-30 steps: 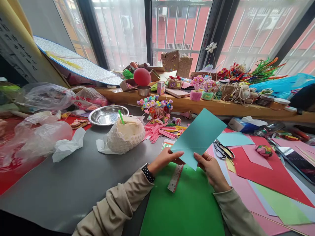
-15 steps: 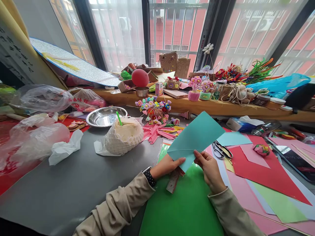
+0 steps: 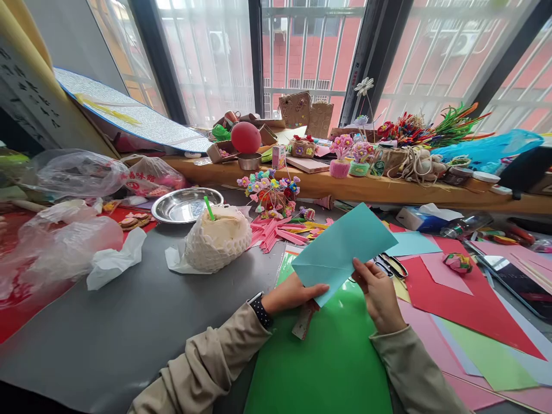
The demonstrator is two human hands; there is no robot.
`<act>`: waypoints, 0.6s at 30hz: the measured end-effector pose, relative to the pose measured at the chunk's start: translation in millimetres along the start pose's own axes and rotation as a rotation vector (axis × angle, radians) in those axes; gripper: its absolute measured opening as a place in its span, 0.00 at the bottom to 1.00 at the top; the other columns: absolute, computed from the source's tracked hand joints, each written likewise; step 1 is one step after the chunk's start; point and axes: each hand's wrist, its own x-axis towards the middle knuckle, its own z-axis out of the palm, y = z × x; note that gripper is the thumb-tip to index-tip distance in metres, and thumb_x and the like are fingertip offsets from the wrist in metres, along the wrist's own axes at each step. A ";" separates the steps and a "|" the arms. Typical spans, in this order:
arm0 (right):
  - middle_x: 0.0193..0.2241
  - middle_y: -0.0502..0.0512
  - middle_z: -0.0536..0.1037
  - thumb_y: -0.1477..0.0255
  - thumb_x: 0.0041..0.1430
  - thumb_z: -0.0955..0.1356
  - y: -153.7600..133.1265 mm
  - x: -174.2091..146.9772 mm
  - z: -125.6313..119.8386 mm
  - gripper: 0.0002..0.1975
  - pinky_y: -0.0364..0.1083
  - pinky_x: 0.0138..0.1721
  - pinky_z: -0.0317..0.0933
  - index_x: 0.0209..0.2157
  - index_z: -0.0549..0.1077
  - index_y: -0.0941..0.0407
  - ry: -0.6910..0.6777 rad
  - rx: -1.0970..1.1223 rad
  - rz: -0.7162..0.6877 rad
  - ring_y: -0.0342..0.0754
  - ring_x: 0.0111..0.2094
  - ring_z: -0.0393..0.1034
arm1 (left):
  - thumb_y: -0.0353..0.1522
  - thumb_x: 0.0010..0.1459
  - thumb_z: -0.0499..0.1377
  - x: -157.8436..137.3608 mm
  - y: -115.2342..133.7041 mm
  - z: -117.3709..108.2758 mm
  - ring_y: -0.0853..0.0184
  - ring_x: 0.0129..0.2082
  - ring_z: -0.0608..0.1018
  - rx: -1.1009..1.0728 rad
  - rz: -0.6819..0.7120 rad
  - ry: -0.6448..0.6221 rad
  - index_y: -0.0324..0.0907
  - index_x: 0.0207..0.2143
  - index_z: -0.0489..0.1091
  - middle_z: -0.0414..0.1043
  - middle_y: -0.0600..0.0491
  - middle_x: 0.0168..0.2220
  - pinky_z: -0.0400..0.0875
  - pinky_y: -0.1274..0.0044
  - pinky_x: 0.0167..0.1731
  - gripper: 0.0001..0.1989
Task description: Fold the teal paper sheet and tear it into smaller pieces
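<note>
A sheet of light blue paper point(image 3: 345, 244), creased across its lower part, is held up between both hands. My left hand point(image 3: 291, 292) grips its lower left side, thumb on top, with the other fingers hidden behind it. My right hand point(image 3: 379, 293) pinches the lower right edge between thumb and fingers. Beneath the left hand pokes out a ruler-like strip point(image 3: 304, 322), partly hidden, over the green folder point(image 3: 319, 368). Just past the right hand, scissors point(image 3: 391, 265) lie partly covered by the paper.
On the right are coloured sheets point(image 3: 448, 305), a folded paper piece point(image 3: 457, 263) and a phone point(image 3: 517, 282). Left of the paper stand a foam-netted coconut point(image 3: 218, 241) with a green straw and a metal plate point(image 3: 185, 206). Flowers point(image 3: 269, 190) and pink strips point(image 3: 273, 230) lie behind.
My right hand has shifted slightly right along the paper's edge. The paper has tilted and dropped a little, its right corner now reaching further over the scissors.
</note>
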 end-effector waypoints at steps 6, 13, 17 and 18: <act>0.18 0.41 0.72 0.73 0.23 0.75 -16.2 16.1 -13.4 0.17 0.34 0.21 0.63 0.20 0.68 0.57 0.127 0.091 -0.067 0.34 0.18 0.65 | 0.40 0.49 0.55 -3.8 3.2 -3.7 0.63 0.52 0.61 0.013 -0.028 -0.062 0.41 0.52 0.56 0.57 0.50 0.53 0.52 0.73 0.52 0.28; 0.17 0.41 0.72 0.73 0.23 0.75 -28.7 26.9 -28.4 0.16 0.32 0.23 0.63 0.21 0.69 0.58 0.223 0.138 -0.161 0.33 0.18 0.65 | 0.39 0.49 0.56 -2.1 1.4 -8.4 0.63 0.50 0.63 -0.005 -0.013 -0.133 0.40 0.51 0.57 0.60 0.49 0.51 0.55 0.72 0.51 0.27; 0.19 0.42 0.72 0.72 0.27 0.74 -29.6 26.6 -30.7 0.15 0.34 0.22 0.63 0.22 0.70 0.57 0.231 0.133 -0.197 0.34 0.19 0.65 | 0.39 0.48 0.56 -1.9 -1.5 -7.5 0.62 0.48 0.66 -0.052 -0.049 -0.145 0.38 0.50 0.58 0.62 0.46 0.50 0.59 0.71 0.48 0.28; 0.20 0.43 0.72 0.72 0.27 0.74 -29.5 26.6 -30.8 0.14 0.35 0.22 0.63 0.22 0.70 0.57 0.232 0.126 -0.207 0.34 0.19 0.65 | 0.39 0.47 0.56 -2.0 -2.1 -7.2 0.63 0.47 0.66 -0.073 -0.055 -0.142 0.38 0.50 0.58 0.62 0.46 0.50 0.59 0.72 0.48 0.28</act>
